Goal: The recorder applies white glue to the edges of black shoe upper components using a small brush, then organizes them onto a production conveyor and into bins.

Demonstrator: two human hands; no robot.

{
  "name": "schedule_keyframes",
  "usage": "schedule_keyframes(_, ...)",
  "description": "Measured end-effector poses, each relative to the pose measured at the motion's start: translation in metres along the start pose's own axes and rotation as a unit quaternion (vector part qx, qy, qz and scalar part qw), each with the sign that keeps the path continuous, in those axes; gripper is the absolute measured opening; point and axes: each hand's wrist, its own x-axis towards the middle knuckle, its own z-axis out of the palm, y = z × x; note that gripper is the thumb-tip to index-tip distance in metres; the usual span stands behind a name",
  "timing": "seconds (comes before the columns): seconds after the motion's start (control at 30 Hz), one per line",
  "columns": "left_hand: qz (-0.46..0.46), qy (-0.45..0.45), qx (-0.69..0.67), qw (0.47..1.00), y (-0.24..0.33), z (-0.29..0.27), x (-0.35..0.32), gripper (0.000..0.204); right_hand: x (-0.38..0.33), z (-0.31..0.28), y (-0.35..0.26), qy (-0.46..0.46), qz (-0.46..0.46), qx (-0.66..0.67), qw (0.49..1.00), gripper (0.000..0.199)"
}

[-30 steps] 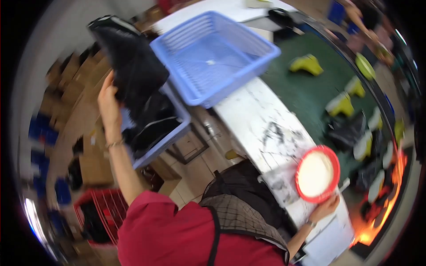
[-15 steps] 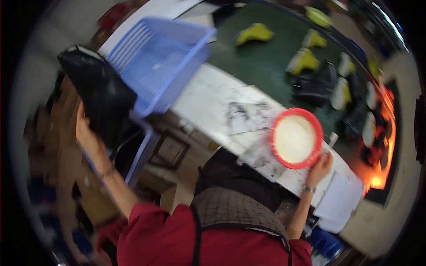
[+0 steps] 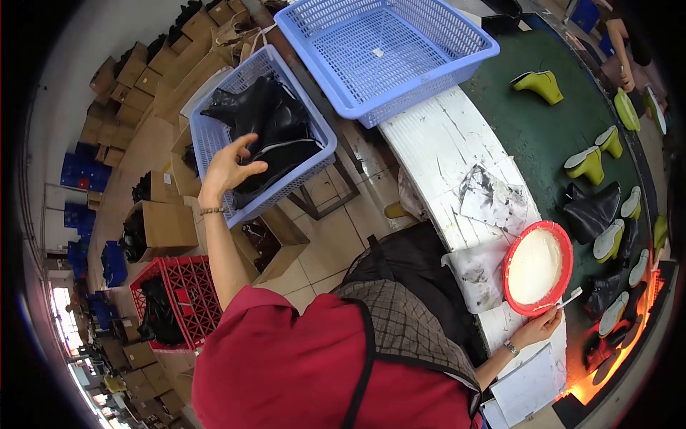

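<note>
My left hand point(image 3: 229, 168) is open, fingers spread, just over several black boots point(image 3: 275, 132) lying in a small blue basket point(image 3: 205, 146) on my left. My right hand point(image 3: 536, 327) rests at the near end of the white worktable point(image 3: 443, 143) and is closed on a thin white brush point(image 3: 564, 299). The brush tip lies at the edge of a red bowl point(image 3: 509, 268) filled with white paste.
A large blue basket point(image 3: 386, 50) sits at the table's far end. A green belt point(image 3: 543, 136) carries yellow-green shoe lasts point(image 3: 539, 84) and black boots point(image 3: 589, 214). A red crate point(image 3: 182, 286) and cardboard boxes point(image 3: 168, 225) stand on the floor at left.
My left hand held a black boot up above the small basket; the boot now lies in the basket and the hand is open. The right hand stays by the red bowl.
</note>
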Motion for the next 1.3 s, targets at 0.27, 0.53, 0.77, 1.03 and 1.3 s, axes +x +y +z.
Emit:
schedule_keyframes(0.27, -0.043, 0.135, -0.114, 0.983, -0.084, -0.050, 0.024, 0.026, 0.008, -0.003, 0.011, -0.007, 0.014, -0.013, 1.000, 0.041)
schedule_keyframes(0.53, 0.055, 0.045, -0.417, 0.906, 0.010, -0.101, 0.023, 0.031, 0.001, 0.004, -0.003, 0.021, -0.001, -0.002, 1.000, 0.038)
schedule_keyframes(0.77, 0.101, -0.094, -0.600, 0.788, 0.096, -0.053, 0.037, 0.029, -0.003, -0.004, 0.002, -0.006, 0.020, 0.008, 1.000, 0.036)
schedule_keyframes(1.03, 0.363, 0.134, -0.182, 0.904, 0.290, 0.076, 0.008, 0.026, 0.004, -0.010, -0.033, -0.013, 0.032, -0.001, 0.999, 0.024)
schedule_keyframes(1.3, 0.550, -0.099, -0.004, 0.829, 0.345, 0.197, 0.033, 0.088, -0.008, -0.013, -0.137, -0.098, -0.138, -0.319, 0.933, 0.012)
